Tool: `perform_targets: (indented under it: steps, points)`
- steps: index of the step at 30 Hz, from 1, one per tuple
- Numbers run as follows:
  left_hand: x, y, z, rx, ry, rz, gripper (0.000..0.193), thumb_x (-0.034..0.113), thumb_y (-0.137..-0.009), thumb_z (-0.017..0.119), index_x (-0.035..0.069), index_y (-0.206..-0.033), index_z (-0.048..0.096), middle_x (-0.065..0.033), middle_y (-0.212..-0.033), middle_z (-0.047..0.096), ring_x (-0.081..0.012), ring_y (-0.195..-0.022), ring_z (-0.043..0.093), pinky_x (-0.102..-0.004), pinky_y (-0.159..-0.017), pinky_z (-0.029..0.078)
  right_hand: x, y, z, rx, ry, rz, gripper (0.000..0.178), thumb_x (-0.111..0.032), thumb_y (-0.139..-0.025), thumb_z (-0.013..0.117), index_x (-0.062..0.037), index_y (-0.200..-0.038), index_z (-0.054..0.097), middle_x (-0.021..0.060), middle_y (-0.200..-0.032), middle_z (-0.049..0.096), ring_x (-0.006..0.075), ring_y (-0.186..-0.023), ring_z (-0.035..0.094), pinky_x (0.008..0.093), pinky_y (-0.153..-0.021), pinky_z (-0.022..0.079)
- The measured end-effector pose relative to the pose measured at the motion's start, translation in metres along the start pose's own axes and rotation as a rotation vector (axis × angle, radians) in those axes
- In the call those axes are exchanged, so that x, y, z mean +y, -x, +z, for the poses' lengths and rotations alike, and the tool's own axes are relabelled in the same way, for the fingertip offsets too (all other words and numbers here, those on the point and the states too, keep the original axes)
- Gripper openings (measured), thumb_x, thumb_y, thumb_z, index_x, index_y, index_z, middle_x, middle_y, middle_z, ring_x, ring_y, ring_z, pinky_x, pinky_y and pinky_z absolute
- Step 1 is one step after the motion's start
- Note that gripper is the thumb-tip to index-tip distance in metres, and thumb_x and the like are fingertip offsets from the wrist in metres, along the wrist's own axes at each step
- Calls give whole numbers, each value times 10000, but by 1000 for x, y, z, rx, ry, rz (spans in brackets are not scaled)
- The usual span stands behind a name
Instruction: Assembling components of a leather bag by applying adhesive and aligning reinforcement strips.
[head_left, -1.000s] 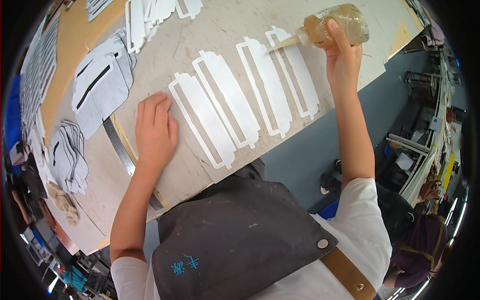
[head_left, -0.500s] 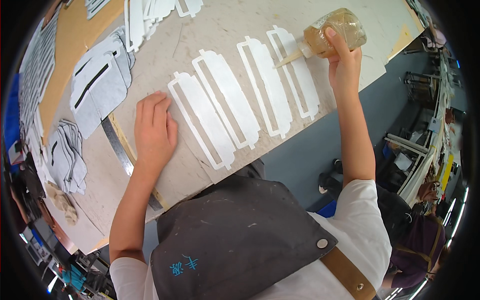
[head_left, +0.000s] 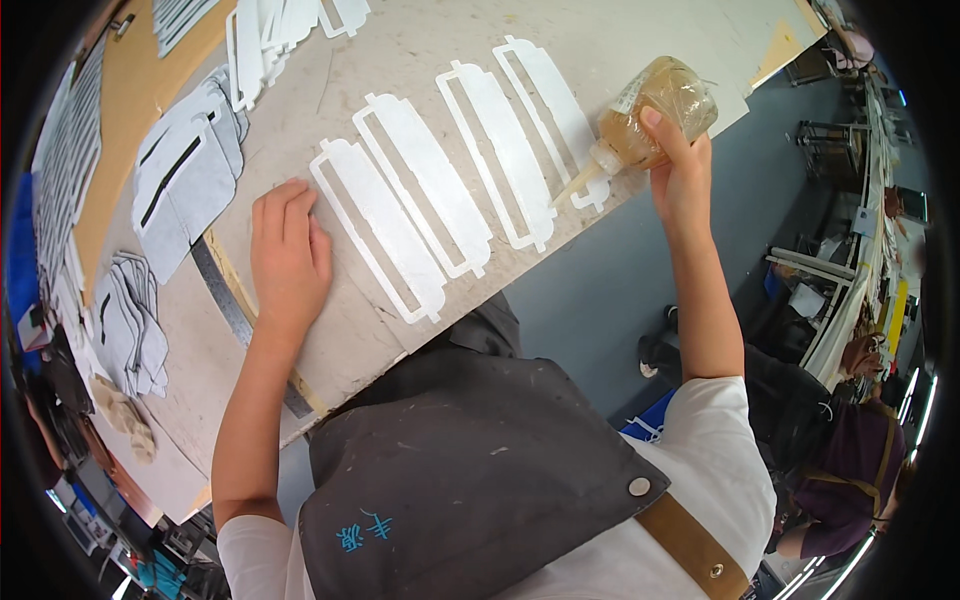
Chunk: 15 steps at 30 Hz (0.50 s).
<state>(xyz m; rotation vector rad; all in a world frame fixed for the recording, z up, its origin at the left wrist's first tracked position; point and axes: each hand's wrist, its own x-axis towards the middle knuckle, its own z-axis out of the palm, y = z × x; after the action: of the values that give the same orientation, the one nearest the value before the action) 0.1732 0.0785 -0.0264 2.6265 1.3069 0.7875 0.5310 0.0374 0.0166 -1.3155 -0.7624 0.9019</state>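
Observation:
A clear squeeze bottle of amber liquid [head_left: 682,88], likely glue, is gripped in my right hand [head_left: 684,175]. Tilted, its tapered nozzle [head_left: 578,186] points down and left. The tip is by the right edge of a white slotted cut-out [head_left: 512,150], near its lower end; whether it touches I cannot tell. Bottle and nozzle partly cover the rightmost cut-out [head_left: 556,95]. Similar cut-outs lie in a slanted row to the left. My left hand [head_left: 290,255] rests palm down, fingers loosely curved and holding nothing, beside the leftmost cut-out [head_left: 378,215].
Grey slotted panels [head_left: 190,190] overlap on the table's left, with a smaller grey stack [head_left: 130,325] nearer me. More white cut-outs [head_left: 275,40] lie at the back. A dark metal strip [head_left: 225,290] is set along the tabletop. The table's near edge [head_left: 400,358] runs diagonally before my apron.
My right hand has brought the bottle nearer me, its nozzle tip sliding down along the cut-out toward its lower end. My left hand stays in place while the view shifts slightly.

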Motion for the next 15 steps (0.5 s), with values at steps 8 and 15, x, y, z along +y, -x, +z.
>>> perform_targets:
  steps: [8,15]
  points:
    - [0,1,-1,-32,9,-28,284,-107,-791,526,-50,-1068,546,-183,-1143,558,-356,-1080,536,-395,-935,434,4,-8,3,-32,-50,-49,412,-188,-868,650,20,-1197,514,74,-1102,578,162,-1034,567,325,-905,457]
    - [2,0,-3,-39,17,-36,272,-105,-796,524,-51,-1061,546,-188,-1142,558,-358,-1080,536,-399,-935,432,10,-14,3,-12,-61,-87,394,-175,-864,662,12,-1180,520,68,-1069,591,150,-996,578,321,-865,473]
